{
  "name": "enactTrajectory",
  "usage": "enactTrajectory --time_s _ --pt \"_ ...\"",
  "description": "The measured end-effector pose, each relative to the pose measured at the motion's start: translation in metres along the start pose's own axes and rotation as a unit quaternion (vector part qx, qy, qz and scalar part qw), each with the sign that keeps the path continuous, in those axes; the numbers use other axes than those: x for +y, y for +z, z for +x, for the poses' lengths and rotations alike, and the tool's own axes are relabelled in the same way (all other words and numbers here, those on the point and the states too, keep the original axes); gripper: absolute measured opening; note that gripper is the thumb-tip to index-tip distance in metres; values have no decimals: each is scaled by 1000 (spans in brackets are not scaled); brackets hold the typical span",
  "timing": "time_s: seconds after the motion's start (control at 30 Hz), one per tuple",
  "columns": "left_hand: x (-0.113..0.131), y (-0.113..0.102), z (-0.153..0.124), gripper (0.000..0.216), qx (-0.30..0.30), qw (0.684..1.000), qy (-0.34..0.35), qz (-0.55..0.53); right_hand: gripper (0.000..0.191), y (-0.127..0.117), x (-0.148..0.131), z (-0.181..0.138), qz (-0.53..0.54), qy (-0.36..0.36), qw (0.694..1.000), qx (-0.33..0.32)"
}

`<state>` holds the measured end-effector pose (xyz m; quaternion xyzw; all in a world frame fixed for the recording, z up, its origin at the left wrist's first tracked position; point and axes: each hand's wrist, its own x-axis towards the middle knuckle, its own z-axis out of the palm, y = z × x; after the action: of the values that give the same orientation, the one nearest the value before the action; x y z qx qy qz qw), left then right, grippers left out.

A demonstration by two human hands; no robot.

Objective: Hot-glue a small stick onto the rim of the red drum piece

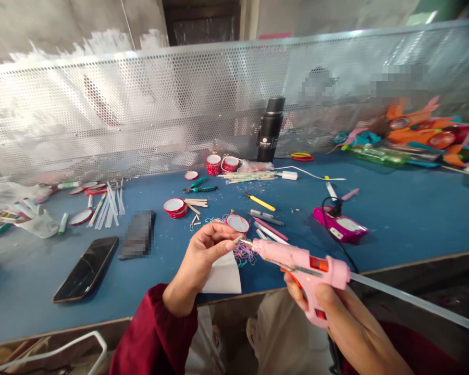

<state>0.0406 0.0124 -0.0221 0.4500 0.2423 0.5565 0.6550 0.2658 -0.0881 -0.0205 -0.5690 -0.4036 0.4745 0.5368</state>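
Between the thumb and fingertips of my left hand (209, 250) is a small pale stick piece (238, 239), largely covered by the fingers. My right hand (336, 312) grips a pink hot glue gun (293, 258) by its handle, with a long translucent glue stick (422, 304) sticking out of its back. The metal nozzle (247, 242) points left and is right at the pale piece; I cannot tell whether they touch. Just behind the fingertips lies a round red-rimmed white lid (237, 223). Tangled coloured strings (245, 253) and white paper (223, 276) lie below them.
Pens, wooden sticks (196, 202), teal pliers (199, 186), a yellow cutter (261, 201) and red tins (175, 207) lie beyond my hands. Two phones (86, 268) are at left. A magenta power strip (340, 225) with a black cable is at right. A black thermos (271, 130) stands by the perforated screen (140, 114).
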Motion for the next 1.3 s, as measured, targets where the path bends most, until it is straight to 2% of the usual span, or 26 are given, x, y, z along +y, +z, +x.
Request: enactTrajectory --time_s 0.3,0.47,0.67,0.83,0.97,1.03,1.2,1.3 --pt "0 0 -1 25 6 1000 2 8 63 -3 2 2 -1 -18 1000 5" --pt "0 0 -1 28 12 1000 2 14 59 -9 8 7 -21 -25 999 -17" --pt "2 1 -1 25 12 1000 1 6 57 -5 5 5 -2 -6 1000 -3" --pt "1 1 -1 25 14 1000 4 8 60 -7 5 5 -11 -7 1000 -23" --pt "0 0 1 27 18 1000 13 8 61 -21 8 9 -38 -42 992 -113" --pt "0 0 1 28 18 1000 12 11 60 -30 6 11 -63 -59 987 -134" --pt "2 1 0 29 32 999 14 32 49 -60 -19 26 -174 -126 973 -82" --pt "3 1 0 30 40 998 15 36 49 -80 -42 50 -258 -174 949 -45"
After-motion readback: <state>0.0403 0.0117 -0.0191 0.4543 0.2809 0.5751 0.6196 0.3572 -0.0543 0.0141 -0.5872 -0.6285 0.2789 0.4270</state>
